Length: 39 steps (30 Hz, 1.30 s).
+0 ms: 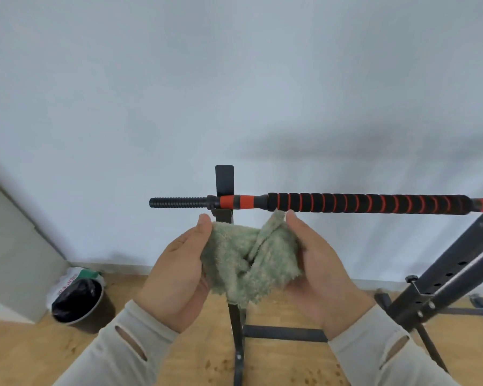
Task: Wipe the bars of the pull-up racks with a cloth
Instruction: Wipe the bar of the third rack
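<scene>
A green terry cloth (pixel 251 260) is bunched between both my hands, just below and in front of the bar. My left hand (pixel 176 274) grips its left side and my right hand (pixel 318 271) grips its right side, thumbs on top. The pull-up bar (pixel 346 204) runs horizontally across the middle, black foam with red spiral stripes, a red and black section near the left upright (pixel 224 188), and a black ribbed end (pixel 179 202) sticking out to the left. The cloth's top corner nearly reaches the bar's underside.
A second black upright (pixel 457 263) with adjustment holes slants up at the right. The rack's base bars (pixel 285 334) lie on the wooden floor. A bin with a black liner (pixel 78 302) stands at the lower left by a white wall.
</scene>
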{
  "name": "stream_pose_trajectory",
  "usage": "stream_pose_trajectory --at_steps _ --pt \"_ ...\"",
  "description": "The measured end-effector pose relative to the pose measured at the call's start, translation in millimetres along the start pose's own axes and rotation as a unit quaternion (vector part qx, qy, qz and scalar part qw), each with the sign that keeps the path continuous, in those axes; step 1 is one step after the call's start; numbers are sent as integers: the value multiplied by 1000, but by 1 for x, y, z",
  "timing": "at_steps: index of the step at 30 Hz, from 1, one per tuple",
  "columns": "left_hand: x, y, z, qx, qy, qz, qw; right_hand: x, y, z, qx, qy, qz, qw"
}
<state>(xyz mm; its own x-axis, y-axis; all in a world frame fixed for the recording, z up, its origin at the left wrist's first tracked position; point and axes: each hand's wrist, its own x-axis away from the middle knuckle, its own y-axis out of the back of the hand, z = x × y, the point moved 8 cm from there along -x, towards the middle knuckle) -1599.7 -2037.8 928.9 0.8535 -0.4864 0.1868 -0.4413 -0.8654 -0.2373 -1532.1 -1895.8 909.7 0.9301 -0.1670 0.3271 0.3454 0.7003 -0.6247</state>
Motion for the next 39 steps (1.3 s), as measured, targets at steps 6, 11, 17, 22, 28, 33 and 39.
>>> stream_pose_trajectory --at_steps 6,11,17,22,28,33,39 --pt "10 -19 -2 58 -32 13 998 11 15 -24 12 -69 21 997" --pt "13 -21 -13 59 -71 5 996 14 28 -24 -3 -36 -3 999" --pt "16 -1 -22 54 -125 -65 989 13 50 -2 15 42 -68 997" --pt "19 8 -22 58 -108 -58 991 16 22 -9 -92 -23 37 995" --pt "23 26 -33 60 -122 -56 989 11 12 7 41 65 -41 996" --pt "25 61 -47 47 -152 -92 983 9 -19 20 113 88 -4 990" --pt "19 110 -91 -159 -222 -218 937 -11 -68 54 298 193 -21 935"
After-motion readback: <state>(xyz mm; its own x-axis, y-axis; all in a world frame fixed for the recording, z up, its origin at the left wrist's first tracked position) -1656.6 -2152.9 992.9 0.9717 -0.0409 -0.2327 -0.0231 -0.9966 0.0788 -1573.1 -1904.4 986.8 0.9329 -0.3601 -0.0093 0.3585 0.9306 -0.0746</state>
